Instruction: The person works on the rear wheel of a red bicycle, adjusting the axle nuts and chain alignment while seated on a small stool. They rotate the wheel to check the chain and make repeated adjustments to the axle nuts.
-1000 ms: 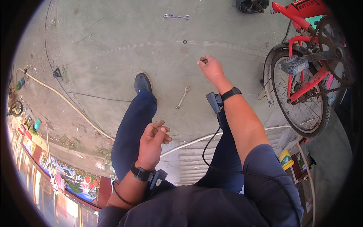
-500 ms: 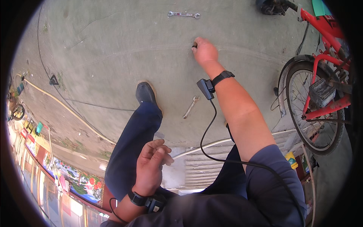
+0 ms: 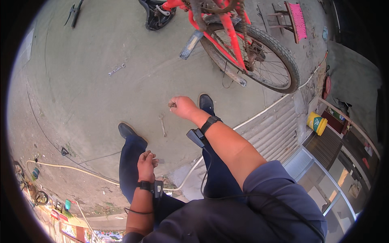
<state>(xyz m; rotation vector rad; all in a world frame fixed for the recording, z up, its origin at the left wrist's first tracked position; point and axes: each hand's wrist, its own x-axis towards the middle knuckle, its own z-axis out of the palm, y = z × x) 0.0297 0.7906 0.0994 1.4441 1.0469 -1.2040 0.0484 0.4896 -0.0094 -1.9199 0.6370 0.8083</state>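
My right hand is closed in a fist above the concrete, between my shoes. What its fingers hold, if anything, is hidden. My left hand hovers over my left thigh, its fingers loosely bent and apart, with nothing seen in it. Below and left of my right hand, a wrench lies on the ground. A second wrench is farther off to the left. Ahead stands a red bicycle, its black saddle low by the ground and a worn pedal jutting toward me.
The bicycle's rear wheel and loose fender end are ahead on the right. A pale hose crosses the ground. Farther right are a yellow bucket and a pink-topped stool. A black grip with a lever shows far left.
The view has swung right, bringing more of the bicycle in. My right hand has drawn back nearer to my body; the dark thing seen in its fingers before no longer shows clearly.
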